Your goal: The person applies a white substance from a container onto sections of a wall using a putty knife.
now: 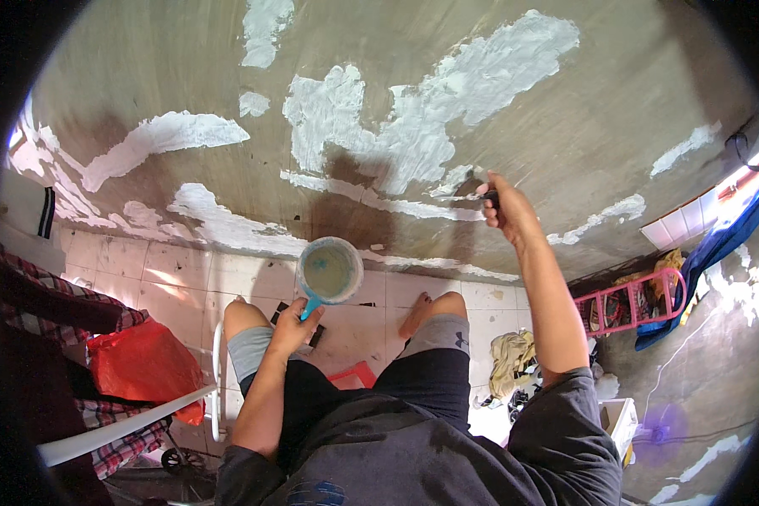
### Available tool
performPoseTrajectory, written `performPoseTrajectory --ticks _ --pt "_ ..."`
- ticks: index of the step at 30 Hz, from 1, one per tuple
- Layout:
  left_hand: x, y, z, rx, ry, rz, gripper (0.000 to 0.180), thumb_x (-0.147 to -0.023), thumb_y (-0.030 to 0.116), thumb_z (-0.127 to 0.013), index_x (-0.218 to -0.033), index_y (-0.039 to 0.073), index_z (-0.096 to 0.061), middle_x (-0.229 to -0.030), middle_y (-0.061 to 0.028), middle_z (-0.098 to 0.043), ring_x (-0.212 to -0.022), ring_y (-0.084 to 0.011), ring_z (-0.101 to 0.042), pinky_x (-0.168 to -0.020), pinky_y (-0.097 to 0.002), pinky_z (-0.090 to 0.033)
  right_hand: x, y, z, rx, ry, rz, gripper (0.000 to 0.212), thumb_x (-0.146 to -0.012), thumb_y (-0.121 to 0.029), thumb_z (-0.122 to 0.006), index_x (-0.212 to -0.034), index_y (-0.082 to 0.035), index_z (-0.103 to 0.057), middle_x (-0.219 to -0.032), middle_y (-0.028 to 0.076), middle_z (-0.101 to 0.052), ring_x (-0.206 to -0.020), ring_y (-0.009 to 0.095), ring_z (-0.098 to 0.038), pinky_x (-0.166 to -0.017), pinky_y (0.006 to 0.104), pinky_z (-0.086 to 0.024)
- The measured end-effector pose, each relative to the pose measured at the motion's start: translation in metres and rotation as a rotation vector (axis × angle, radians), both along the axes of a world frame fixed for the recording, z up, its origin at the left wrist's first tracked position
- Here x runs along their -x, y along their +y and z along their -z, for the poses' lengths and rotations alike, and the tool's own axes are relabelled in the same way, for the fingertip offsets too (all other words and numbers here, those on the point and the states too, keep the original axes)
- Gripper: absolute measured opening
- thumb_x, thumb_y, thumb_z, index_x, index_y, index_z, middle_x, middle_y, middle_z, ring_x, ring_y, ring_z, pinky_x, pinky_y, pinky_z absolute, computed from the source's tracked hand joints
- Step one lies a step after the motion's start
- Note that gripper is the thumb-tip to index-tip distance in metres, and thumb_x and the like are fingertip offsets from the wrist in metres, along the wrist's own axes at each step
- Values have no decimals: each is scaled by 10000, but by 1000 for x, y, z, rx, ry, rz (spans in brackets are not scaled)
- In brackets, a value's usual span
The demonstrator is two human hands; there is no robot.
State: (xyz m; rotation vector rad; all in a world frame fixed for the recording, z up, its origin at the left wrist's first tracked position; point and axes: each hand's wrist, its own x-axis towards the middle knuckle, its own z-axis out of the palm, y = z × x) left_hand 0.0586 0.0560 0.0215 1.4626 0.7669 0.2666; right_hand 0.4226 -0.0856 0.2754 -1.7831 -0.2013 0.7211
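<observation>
Dark shirt (396, 447) nearest, round pan (356, 274) and small tool (492, 199) held before a patched wall (169, 67)

Largest is the grey-brown wall, rising on the far side of the pan. White patches (434, 126) lie rough over it, the broadest beyond the pan and to its right, others off to its left; a shadow falls just past the pan. Pale tiled floor (367, 337) runs below the pan and out to both sides. On the near side of the pan the shirt fills the lower middle, with grey-and-black shorts (426, 358) over spread thighs.

Well left of the pan, checked cloth (131, 451) hangs beside a bulging red plastic bag (148, 367), and a white bar (84, 444) slants past the bag. Well right of the pan, blue cloth (708, 253) hangs by a pink rack (673, 295). Nearer, to the right of the pan, khaki cloth (512, 363) lies heaped.

Greyish inside, with a whitish rim, the pan points its blue handle (310, 307) back toward the person. Just on its near side, the left hand (292, 329) is closed round that handle. Beyond the pan and to its right, the right hand (512, 212) is clamped on the tool's dark grip, close to the wall; whether the tool touches the wall, I cannot tell.
</observation>
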Motion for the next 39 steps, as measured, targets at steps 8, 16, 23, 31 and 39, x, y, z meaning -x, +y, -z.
performPoseTrajectory --ticks 8,16,23,31,39 --pt "2 0 -3 13 3 12 254 -911 249 -673 -843 42 -542 -577 -13 -536 -436 -81 -476 -394 -268 -362 -5 24 10 -170 78 112 320 -941 -375 -589 -853 -69 -562 -600 -9 -462 -490 99 -450 -419 240 -371" --pt "5 2 2 -24 10 8 275 -912 287 -669 -861 41 -557 -584 -13 -540 -442 -81 -476 -407 -272 -369 18 4 -47 -160 -278 -13 275 -900 -327 -676 -902 -64 -595 -632 -5 -532 -499 87 -494 -417 232 -382" --pt "1 0 -3 8 24 11 275 -912 286 -671 -844 50 -548 -586 -11 -537 -444 -83 -476 -406 -267 -366 22 10 19 -6 -292 -32 250 -867 -267 -701 -939 -32 -654 -653 20 -571 -498 97 -523 -415 250 -432" --pt "5 1 4 49 11 12 261 -919 277 -667 -851 56 -546 -584 6 -523 -434 -77 -460 -392 -260 -340 2 3 -18 -178 -359 33 173 -877 -196 -638 -945 -37 -650 -662 27 -581 -513 104 -536 -436 257 -444" --pt "-2 -2 -4 42 -7 16 244 -926 255 -658 -849 53 -544 -564 7 -517 -422 -72 -453 -389 -260 -328 16 -9 -11 -85 -369 7 176 -875 -176 -622 -963 -30 -668 -637 28 -570 -478 109 -531 -406 260 -435"
